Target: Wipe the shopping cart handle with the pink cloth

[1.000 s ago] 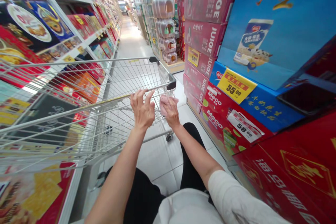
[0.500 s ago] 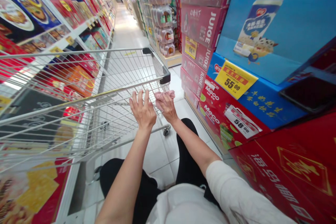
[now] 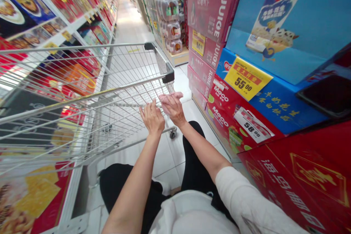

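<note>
A folded pink cloth [image 3: 171, 97] is in my right hand [image 3: 176, 111], whose fingers lie over it and press it close. Just left of it, my left hand [image 3: 154, 117] holds nothing; its fingers are loosely bent and slightly apart. Both hands are beside the near side of a wire shopping cart [image 3: 168, 74], just below its top rail and black corner cap. Whether the left fingertips touch the wires, I cannot tell. The part of the cloth under my right palm is hidden.
Shelves of boxed goods [image 3: 78, 22] line the left side, behind the cart. On the right stand stacked pink juice cartons [image 3: 211, 16], a blue drink carton [image 3: 279, 106] and red boxes [image 3: 307, 168]. Pale floor tiles [image 3: 127, 14] run down the aisle. A cart wheel [image 3: 173, 133] is near my knee.
My left hand has dropped slightly and its fingers, spread before, are more bent. My right hand keeps the pink cloth. The cart sits a little higher and further left in view.
</note>
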Motion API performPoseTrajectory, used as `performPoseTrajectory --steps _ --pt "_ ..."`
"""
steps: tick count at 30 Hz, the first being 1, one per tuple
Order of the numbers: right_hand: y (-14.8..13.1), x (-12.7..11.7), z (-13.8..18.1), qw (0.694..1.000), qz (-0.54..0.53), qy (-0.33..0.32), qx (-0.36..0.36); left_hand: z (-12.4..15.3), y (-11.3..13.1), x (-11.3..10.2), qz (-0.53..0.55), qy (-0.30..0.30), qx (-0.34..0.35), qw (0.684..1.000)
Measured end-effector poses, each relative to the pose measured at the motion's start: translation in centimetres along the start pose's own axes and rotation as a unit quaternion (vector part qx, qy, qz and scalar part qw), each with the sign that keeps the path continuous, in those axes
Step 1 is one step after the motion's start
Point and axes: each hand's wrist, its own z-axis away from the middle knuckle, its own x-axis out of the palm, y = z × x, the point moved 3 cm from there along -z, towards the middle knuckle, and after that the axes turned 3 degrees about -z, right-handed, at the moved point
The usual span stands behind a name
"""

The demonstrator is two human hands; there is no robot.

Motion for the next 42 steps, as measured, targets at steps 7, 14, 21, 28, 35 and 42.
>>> performPoseTrajectory --steps 7,14,21,28,35,42 --pt "0.3 -0.1 -1.6 1.0 -0.004 -0.003 0.021 0.9 -1.5 1.0 -0.006 -0.011 0.03 0.999" --pt "0.1 0.8 1.8 0.998 -0.006 0.018 0.057 1.2 -2.2 1.8 0.003 -0.003 0.04 0.999" --pt "-1.9 1.8 -2.1 1.0 0.009 -0.01 0.006 1.6 -2.4 2.1 0.016 0.009 0.024 1.0" --pt "-1.4 3.0 4.7 0.994 -0.025 -0.057 0.087 1.4 -2.1 1.6 0.035 -0.001 0.02 0.999" --pt "-1.7 1.2 -1.8 0.993 0.013 0.07 0.089 1.7 -2.0 1.5 0.05 0.008 0.034 0.998" --pt "-2.2 2.2 1.9 0.989 -0.032 0.094 0.112 1.7 -1.9 1.3 0.055 -0.006 0.026 0.998"
